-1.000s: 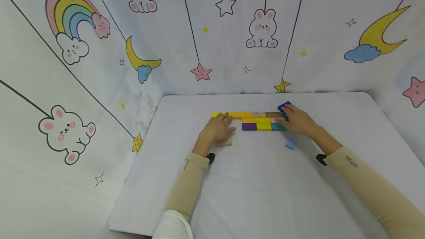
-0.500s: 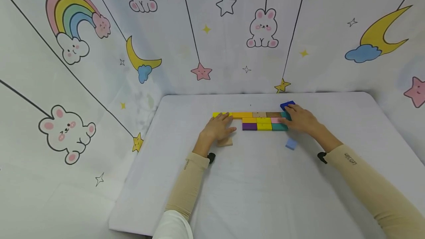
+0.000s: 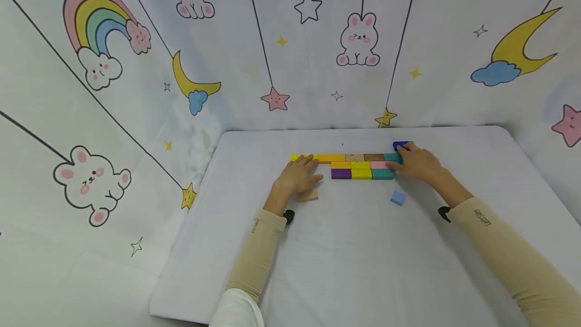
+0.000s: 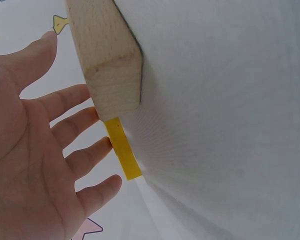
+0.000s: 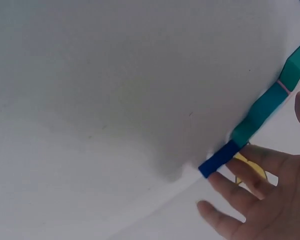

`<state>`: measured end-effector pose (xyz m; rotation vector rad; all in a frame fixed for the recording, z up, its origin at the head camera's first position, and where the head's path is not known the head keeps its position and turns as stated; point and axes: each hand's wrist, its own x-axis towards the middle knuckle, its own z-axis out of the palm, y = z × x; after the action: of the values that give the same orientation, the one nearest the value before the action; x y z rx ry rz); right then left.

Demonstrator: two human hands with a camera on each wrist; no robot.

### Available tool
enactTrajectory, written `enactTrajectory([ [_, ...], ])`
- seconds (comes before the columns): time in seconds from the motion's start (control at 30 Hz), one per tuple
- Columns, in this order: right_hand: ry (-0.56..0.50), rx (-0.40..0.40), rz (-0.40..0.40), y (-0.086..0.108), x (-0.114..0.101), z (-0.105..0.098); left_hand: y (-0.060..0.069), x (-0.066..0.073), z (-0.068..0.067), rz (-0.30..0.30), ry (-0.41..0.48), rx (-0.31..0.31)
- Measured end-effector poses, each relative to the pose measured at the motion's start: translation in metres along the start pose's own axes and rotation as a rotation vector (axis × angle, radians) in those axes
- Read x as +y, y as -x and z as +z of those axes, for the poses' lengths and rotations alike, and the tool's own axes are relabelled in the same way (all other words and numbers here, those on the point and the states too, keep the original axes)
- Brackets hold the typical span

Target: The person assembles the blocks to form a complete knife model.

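Note:
In the head view, my left hand [image 3: 297, 174] rests its fingertips on the yellow block [image 3: 296, 157] at the left end of a back row of blocks. Its fingers look nearly straight in the left wrist view, touching the yellow block's edge [image 4: 123, 150]. The right hand [image 3: 419, 164] touches a dark blue block [image 3: 400, 145] lying behind the row's right end. In the right wrist view its extended fingers lie against the blue block [image 5: 219, 159], the thumb well apart from it. A teal block [image 3: 391, 157] sits just in front, partly covered by the hand.
Orange [image 3: 331, 158], tan and brown blocks continue the back row. Before them are purple [image 3: 341, 173], yellow [image 3: 361, 173], pink and green [image 3: 383, 173] blocks. A natural wood block [image 3: 308, 195] and a light blue block [image 3: 398, 198] lie separately nearer on the white table [image 3: 345, 256].
The right hand has moved a little to the right with the dark blue block, which has turned from slanted to nearly parallel with the row. My left hand has stayed in place.

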<state>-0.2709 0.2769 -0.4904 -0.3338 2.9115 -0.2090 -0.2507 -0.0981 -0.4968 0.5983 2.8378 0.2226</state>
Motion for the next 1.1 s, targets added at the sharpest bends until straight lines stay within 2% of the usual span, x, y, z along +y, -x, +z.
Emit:
enactTrajectory([
  [0.17, 0.076, 0.021, 0.003, 0.001, 0.006, 0.000, 0.000, 0.001, 0.000, -0.002, -0.009, 0.001],
  [0.47, 0.125, 0.022, 0.032, 0.012, 0.009, -0.005, 0.000, 0.002, 0.000, 0.011, -0.011, 0.005],
  [0.7, 0.090, 0.010, 0.054, 0.017, 0.014, -0.009, 0.001, 0.002, 0.000, 0.011, -0.021, 0.001],
  [1.1, 0.100, 0.015, 0.024, 0.027, 0.024, -0.005, 0.002, 0.002, -0.003, 0.008, -0.015, -0.003],
])
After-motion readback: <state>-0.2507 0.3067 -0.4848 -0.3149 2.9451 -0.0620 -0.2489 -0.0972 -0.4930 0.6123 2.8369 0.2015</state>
